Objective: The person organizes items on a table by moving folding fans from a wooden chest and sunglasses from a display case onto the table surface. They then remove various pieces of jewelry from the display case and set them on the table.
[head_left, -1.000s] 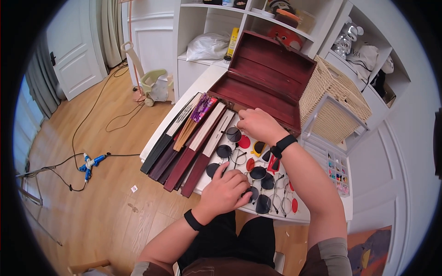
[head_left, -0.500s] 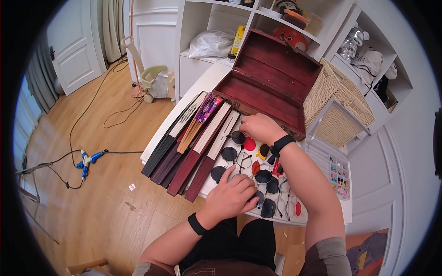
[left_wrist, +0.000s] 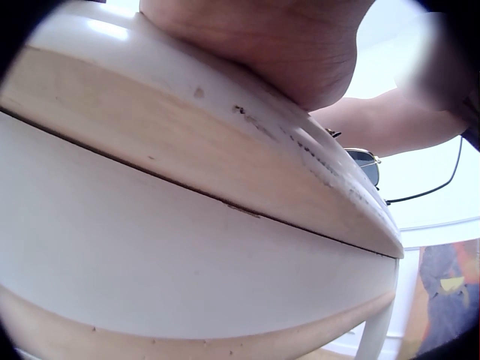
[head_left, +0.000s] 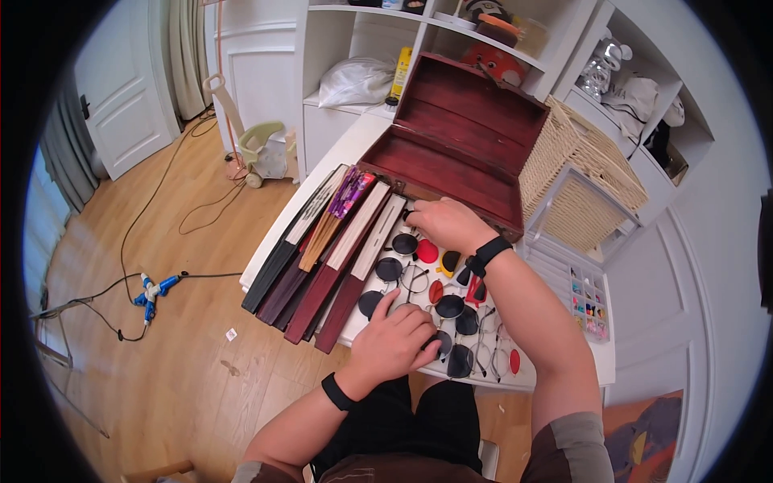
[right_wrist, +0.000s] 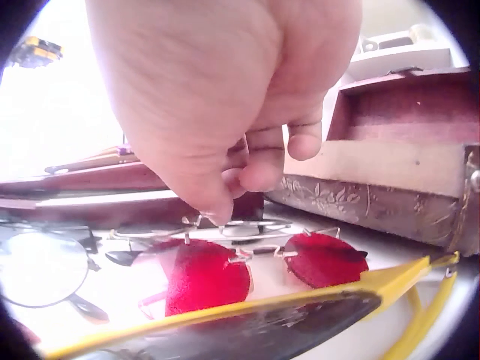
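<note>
The white table (head_left: 354, 141) stands against the white shelving (head_left: 346, 32), and most of its far end is taken up by a dark red wooden chest (head_left: 463, 137) with its lid thrown back. To the right of the chest sits a woven wicker basket (head_left: 580, 173), and nearer the table's right edge lies a small clear box of coloured beads (head_left: 588, 302). Along the left side of the table a row of folded fans (head_left: 322, 249) lies side by side, slanting from the chest toward the near edge. Between the fans and the bead box the table is spread with many small round sunglasses (head_left: 451, 318), some with dark lenses, some red, one pair with yellow frames.

The person's left hand (head_left: 396, 338) rests on the glasses at the near edge, palm down; its fingers lie bent over the dark pairs, though I cannot tell whether its grip has closed on any of them. The right hand (head_left: 439, 224) is up by the front of the chest, and the right wrist view shows its fingertips (right_wrist: 217, 206) brought together in a pinching grip on the thin metal bridge of the red-lensed glasses (right_wrist: 210, 274), which lie flat on the table just before the chest's carved front.
</note>
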Action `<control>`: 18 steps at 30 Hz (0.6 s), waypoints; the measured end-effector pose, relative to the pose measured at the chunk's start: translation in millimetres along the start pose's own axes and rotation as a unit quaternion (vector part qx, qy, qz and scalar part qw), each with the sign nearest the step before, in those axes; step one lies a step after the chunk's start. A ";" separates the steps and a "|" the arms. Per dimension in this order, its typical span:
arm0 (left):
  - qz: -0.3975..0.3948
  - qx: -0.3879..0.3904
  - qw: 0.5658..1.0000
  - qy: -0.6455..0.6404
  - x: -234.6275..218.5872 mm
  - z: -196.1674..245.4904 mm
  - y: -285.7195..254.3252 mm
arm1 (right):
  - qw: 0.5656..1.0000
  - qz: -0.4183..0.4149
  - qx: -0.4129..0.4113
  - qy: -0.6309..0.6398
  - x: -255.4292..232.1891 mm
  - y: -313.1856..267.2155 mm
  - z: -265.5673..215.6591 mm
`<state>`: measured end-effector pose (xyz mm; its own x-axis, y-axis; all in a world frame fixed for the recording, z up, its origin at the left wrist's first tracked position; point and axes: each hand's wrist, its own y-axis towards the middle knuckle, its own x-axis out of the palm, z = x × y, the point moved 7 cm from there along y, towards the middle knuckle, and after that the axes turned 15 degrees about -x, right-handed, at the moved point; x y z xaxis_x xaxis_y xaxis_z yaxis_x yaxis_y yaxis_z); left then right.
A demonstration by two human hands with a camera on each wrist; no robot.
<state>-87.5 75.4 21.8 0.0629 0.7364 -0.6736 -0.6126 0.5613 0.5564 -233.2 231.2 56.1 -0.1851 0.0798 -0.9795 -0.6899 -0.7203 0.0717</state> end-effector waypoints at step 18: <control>-0.011 0.012 1.000 0.016 4.8 9.4 0.8 | 0.914 0.146 0.321 0.199 -63.2 -300.4 -140.9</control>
<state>-80.3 82.9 23.6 0.0496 0.7116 -0.7009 -0.5931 0.5856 0.5526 84.4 345.4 69.9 -0.2462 -0.4009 -0.8824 -0.9441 -0.1067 0.3119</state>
